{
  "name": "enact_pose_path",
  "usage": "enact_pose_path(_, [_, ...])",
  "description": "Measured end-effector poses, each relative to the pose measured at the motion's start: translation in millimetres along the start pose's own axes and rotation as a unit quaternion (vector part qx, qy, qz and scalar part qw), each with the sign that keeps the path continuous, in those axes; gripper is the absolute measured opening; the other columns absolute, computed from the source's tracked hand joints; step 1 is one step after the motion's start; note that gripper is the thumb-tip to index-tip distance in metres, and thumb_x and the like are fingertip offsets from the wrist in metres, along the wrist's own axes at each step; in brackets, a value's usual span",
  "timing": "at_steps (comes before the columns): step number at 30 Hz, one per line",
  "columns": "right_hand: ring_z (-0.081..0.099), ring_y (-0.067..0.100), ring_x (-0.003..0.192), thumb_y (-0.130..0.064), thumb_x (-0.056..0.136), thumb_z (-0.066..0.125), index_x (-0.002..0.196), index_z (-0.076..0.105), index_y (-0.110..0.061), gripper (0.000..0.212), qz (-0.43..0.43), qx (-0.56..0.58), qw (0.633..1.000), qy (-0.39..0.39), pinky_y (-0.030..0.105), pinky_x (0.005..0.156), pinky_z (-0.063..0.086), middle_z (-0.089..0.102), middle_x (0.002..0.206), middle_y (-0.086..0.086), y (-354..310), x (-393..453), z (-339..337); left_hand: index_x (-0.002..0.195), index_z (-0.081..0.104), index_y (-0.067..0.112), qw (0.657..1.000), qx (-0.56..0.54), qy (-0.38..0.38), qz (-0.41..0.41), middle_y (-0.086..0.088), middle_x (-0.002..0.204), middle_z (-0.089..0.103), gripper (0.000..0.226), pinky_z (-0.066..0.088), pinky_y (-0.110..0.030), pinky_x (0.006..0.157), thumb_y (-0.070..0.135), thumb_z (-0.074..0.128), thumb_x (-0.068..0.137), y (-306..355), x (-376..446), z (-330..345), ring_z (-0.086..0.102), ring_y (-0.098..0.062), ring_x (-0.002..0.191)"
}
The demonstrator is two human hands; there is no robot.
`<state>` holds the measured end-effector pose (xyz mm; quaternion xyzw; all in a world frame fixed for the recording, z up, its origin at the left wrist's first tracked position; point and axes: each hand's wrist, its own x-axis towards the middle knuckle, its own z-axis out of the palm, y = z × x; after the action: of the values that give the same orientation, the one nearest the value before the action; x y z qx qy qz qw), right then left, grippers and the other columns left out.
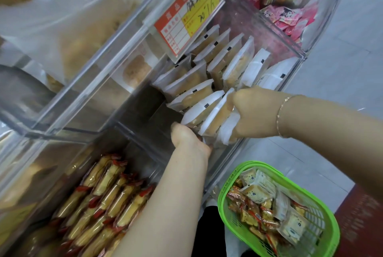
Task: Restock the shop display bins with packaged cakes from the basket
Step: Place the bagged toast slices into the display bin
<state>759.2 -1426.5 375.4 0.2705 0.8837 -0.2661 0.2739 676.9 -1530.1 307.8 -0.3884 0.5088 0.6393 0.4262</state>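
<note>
Here, both hands' fingers gripping white cake packets (209,115) on edge, left hand (187,135), right hand (256,111), clear bin (298,57).

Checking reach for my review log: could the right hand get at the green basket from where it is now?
Probably not at once: the right hand grips white cake packets in the bin, though the green basket lies open just below it.

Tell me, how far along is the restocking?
Partly done: white frosted cake packets already stand in rows in the clear plastic bin. The right hand and left hand are fitting a few more at the front. The green plastic basket still holds many packets.
</note>
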Motion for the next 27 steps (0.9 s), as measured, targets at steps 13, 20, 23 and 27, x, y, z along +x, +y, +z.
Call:
enact_pose_path(13, [0.055, 0.023, 0.071, -0.003, 0.079, 0.058, 0.061, 0.029, -0.017, 0.037, -0.041, -0.213, 0.957, 0.191, 0.027, 0.054, 0.034, 0.04, 0.065, -0.002, 15.1, 18.4, 22.5, 0.086, 0.064, 0.018, 0.998, 0.026, -0.019, 0.056, -0.007, 0.076, 0.067, 0.036, 0.054, -0.026, 0.056, 0.03, 0.033, 0.1, -15.8, 4.3, 24.9, 0.063, -0.023, 0.065])
enact_pose_path(20, [0.051, 0.024, 0.072, -0.014, 0.08, 0.057, 0.057, 0.032, -0.017, 0.034, -0.098, -0.227, 0.961, 0.124, 0.029, 0.061, 0.04, 0.052, 0.078, 0.003, 21.3, 15.0, 10.4, 0.085, 0.063, 0.019, 0.998, 0.028, 0.022, 0.051, -0.006, 0.084, 0.067, 0.033, 0.054, -0.033, 0.074, 0.027, 0.034, 0.1, -24.6, 0.8, 22.8, 0.063, -0.024, 0.074])
enact_pose_path(23, [0.057, 0.024, 0.084, -0.02, 0.083, 0.055, 0.065, 0.04, -0.018, 0.024, -0.118, -0.233, 0.958, 0.117, 0.031, 0.076, 0.043, 0.059, 0.088, 0.001, 18.4, 13.0, 11.0, 0.108, 0.065, 0.018, 0.996, 0.066, 0.021, 0.059, -0.008, 0.108, 0.067, 0.036, 0.051, -0.039, 0.09, 0.029, 0.031, 0.101, -20.5, -2.5, 26.9, 0.063, -0.028, 0.099])
enact_pose_path(27, [0.057, 0.023, 0.094, -0.014, 0.083, 0.053, 0.073, 0.047, -0.022, 0.015, -0.122, -0.247, 0.949, 0.154, 0.029, 0.086, 0.038, 0.062, 0.096, 0.0, 10.6, 12.5, 27.1, 0.088, 0.062, 0.014, 0.994, 0.092, 0.027, 0.055, -0.006, 0.077, 0.067, 0.031, 0.052, -0.02, 0.055, 0.018, 0.034, 0.101, -11.9, -1.6, 34.9, 0.061, -0.021, 0.065])
